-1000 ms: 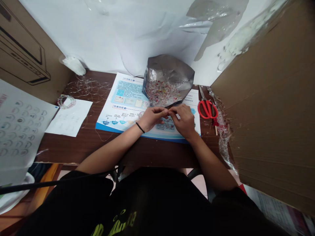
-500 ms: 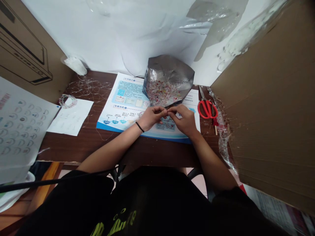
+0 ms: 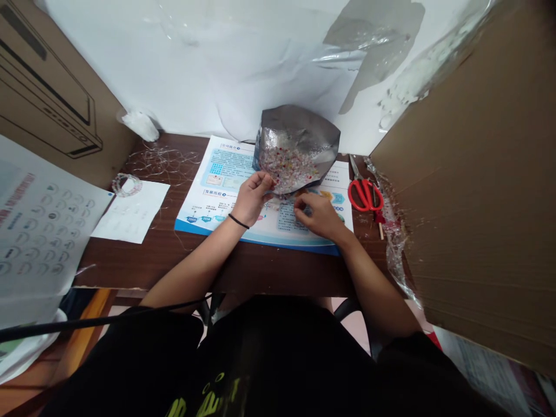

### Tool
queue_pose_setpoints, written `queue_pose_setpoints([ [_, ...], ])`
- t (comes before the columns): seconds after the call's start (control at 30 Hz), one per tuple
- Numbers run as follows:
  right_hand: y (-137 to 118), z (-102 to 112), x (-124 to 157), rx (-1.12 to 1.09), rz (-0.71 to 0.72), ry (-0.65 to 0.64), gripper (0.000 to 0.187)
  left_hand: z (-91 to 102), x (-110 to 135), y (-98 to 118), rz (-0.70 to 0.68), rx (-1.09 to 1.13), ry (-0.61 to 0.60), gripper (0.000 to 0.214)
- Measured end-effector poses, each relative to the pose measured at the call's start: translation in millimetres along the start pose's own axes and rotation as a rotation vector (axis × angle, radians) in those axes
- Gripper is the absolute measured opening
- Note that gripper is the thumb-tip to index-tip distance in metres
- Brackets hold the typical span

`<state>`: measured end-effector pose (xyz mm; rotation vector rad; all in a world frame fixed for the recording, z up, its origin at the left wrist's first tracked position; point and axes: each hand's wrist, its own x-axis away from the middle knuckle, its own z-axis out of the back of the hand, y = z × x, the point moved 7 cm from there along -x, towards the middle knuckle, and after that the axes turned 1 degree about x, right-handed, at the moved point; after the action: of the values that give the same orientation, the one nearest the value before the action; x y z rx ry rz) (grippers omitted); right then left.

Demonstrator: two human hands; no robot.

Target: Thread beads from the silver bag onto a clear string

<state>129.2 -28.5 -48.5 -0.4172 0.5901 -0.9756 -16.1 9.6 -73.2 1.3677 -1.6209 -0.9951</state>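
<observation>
Showing a foil bag of mixed beads propped on a printed leaflet, at 12 o'clock from the hands. Left hand is held at the bag's mouth, fingers bunched narrow; any item held cannot be told. Right hand is kept low over the leaflet, fingertips narrow, hold unclear. Red-handled scissors are placed at its 3 o'clock.

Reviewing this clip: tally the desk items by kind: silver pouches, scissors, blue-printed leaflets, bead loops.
Silver pouch of beads: 1
Red-handled scissors: 1
Blue-printed leaflet: 1
Bead loop: 1
Total: 4
</observation>
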Motion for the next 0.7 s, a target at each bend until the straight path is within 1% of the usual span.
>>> queue_pose_setpoints([
  [0.03, -1, -1, 0, 0.003, 0.012, -0.021, 0.004, -2.6, 1, -2, -0.006, -0.021, -0.027, 0.023],
  [0.1, -5, 1, 1, 0.003, 0.032, -0.015, 0.006, -9.5, 4, -5, -0.021, -0.1, -0.094, 0.023],
  [0.13, -6, 3, 1, -0.011, 0.037, 0.01, 0.011, -12.7, 6, -6, -0.029, -0.159, -0.122, 0.024],
  [0.23, -8, 9, 2, -0.09, 0.038, 0.111, 0.033, -19.2, 10, -7, -0.064, -0.359, -0.167, 0.025],
  [0.27, -8, 9, 3, -0.111, 0.037, 0.135, 0.037, -20.7, 11, -7, -0.077, -0.42, -0.179, 0.025],
  [0.33, -7, 9, 3, -0.119, 0.034, 0.177, 0.033, -23.2, 13, -6, -0.1, -0.512, -0.205, 0.025],
  [0.47, -8, 15, 4, -0.044, 0.033, 0.266, 0.012, -27.1, 13, 1, -0.153, -0.678, -0.255, 0.027],
  [0.53, -7, 21, 4, -0.012, 0.017, 0.326, 0.01, -30.8, 8, 7, -0.193, -0.767, -0.285, 0.026],
  [0.6, -6, 27, 5, 0.021, -0.007, 0.387, 0.01, -35.5, -3, 16, -0.248, -0.857, -0.296, 0.024],
  [0.7, 0, 36, 7, 0.079, -0.059, 0.483, 0.01, -44.4, -29, 26, -0.35, -1.031, -0.265, 0.018],
])
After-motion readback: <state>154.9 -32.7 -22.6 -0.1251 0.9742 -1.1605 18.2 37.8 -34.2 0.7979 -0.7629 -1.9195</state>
